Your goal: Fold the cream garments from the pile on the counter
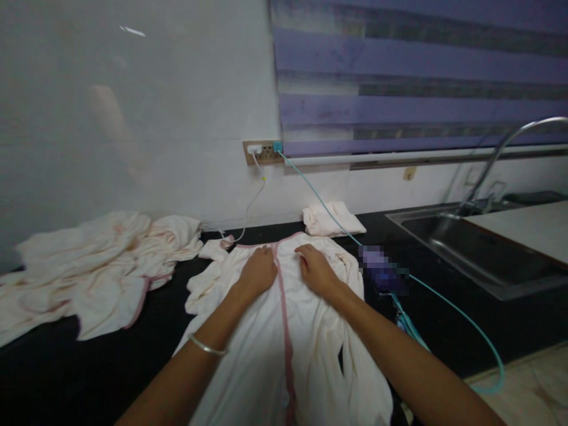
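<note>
A white long-sleeved garment (248, 355) with pink trim at its neck and down its front lies spread on the black counter before me. My left hand (258, 271) is at the neckline, just left of the pink front strip, with its fingers curled onto the cloth. A bangle circles that wrist. On the other side of the strip, my right hand (316, 271) rests over the upper front, its fingers bent and somewhat apart, with no cloth visibly gripped. The garment's sleeves lie bunched at both sides, and its lower end runs out of view.
A heap of similar white clothes (115, 254) lies at left. Behind the garment sits a folded white cloth (332, 219). A blurred-out phone-like object (384, 272) and a teal cable (470, 322) lie at right, before a sink (444, 236). The wall socket (266, 152) holds plugs.
</note>
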Demonstrator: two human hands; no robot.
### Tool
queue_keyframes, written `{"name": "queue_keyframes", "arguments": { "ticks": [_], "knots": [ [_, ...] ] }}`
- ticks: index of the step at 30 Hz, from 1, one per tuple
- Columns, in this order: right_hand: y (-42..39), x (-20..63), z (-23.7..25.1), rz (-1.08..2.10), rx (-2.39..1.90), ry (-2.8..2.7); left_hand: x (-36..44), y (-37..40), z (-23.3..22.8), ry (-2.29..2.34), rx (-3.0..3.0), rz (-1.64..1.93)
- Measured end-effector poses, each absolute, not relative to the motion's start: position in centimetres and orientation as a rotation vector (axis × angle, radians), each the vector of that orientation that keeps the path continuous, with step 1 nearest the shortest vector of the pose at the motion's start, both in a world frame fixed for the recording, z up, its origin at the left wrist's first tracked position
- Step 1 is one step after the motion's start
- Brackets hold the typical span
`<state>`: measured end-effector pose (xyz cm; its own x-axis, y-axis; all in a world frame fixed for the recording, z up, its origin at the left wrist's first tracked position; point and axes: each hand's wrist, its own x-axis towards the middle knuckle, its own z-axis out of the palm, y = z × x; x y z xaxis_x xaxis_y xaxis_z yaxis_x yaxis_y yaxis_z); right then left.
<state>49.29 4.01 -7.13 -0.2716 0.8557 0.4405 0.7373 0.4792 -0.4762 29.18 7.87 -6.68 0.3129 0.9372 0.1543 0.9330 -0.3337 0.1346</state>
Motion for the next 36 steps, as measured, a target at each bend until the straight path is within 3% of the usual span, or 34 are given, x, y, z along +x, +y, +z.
{"name": "queue_keyframes", "arguments": {
  "ticks": [9,24,36],
  "knots": [
    [2.5,48.4,-7.9,0.141,-1.792,-2.162,30.2,4.3,-9.5,1.886,2.520,0.209],
    [2.4,47.6,-7.8,0.092,-1.565,-2.168,29.9,2.5,-8.9,1.868,2.577,0.147],
    [1.4,46.8,-7.7,0.280,-1.948,-2.097,30.0,2.5,-9.0,2.006,2.464,0.168]
  ]
}}
